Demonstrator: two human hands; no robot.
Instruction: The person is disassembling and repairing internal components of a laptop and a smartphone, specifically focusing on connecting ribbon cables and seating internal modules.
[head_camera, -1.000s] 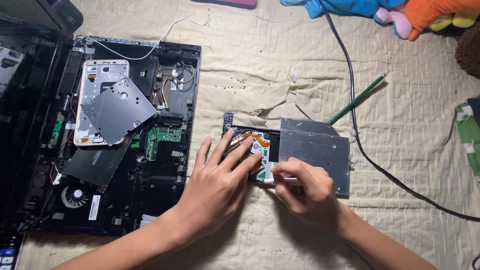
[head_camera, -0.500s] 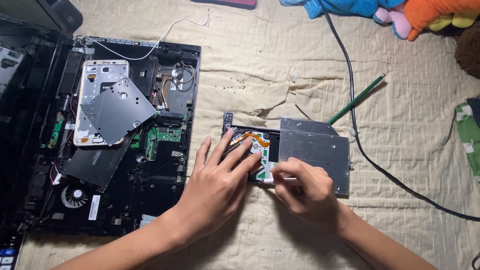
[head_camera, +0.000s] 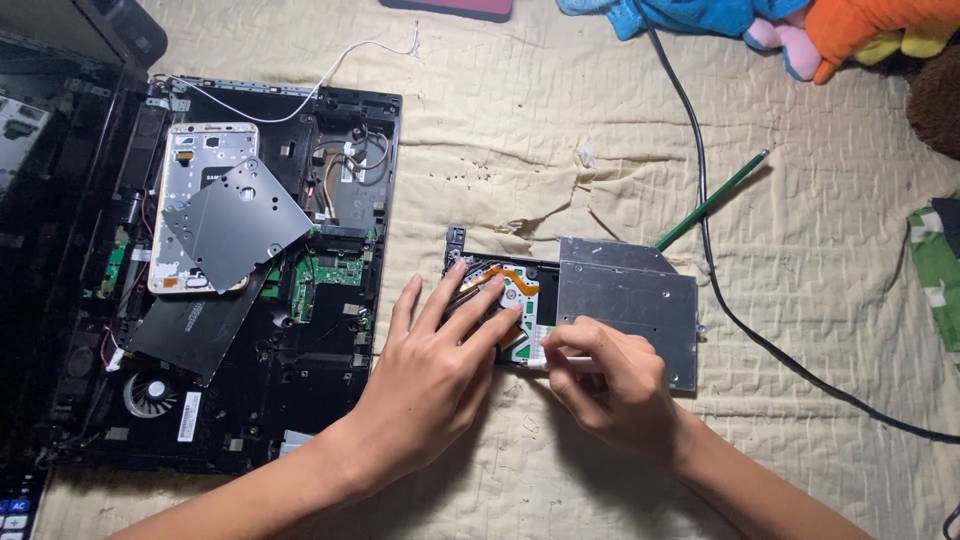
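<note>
Okay, so the slim grey metal optical drive (head_camera: 600, 305) lies flat on the cream quilted bedspread (head_camera: 520, 130), right of the opened black laptop base (head_camera: 290, 330), and it looks like the drive is being taken apart. Its left end is uncovered: an orange ribbon cable (head_camera: 507, 276) and a green circuit board (head_camera: 524, 322) show there, while the grey cover plate (head_camera: 628, 300) sits over the right part.

The left hand (head_camera: 430, 375) is spread flat, fingers fanned out and pressing down on the exposed left end to keep the drive steady. The right hand (head_camera: 610, 385) is curled at the near edge, pinching a thin white stick-like tool (head_camera: 562, 361) right at the edge of the board. I can't tell if the tip is under anything, the fingers hide it.

My read: this is the prying or unclipping stage at the near edge. The next move probably wants a gentle, shallow lever with the left hand holding firm, since that ribbon cable sits close and looks easy to tear.

Other stuff around: a loose grey metal shield plate (head_camera: 235, 220) resting on the laptop base, a green pencil (head_camera: 712, 200) far right of the drive, and a black cable (head_camera: 720, 290) running past it.
</note>
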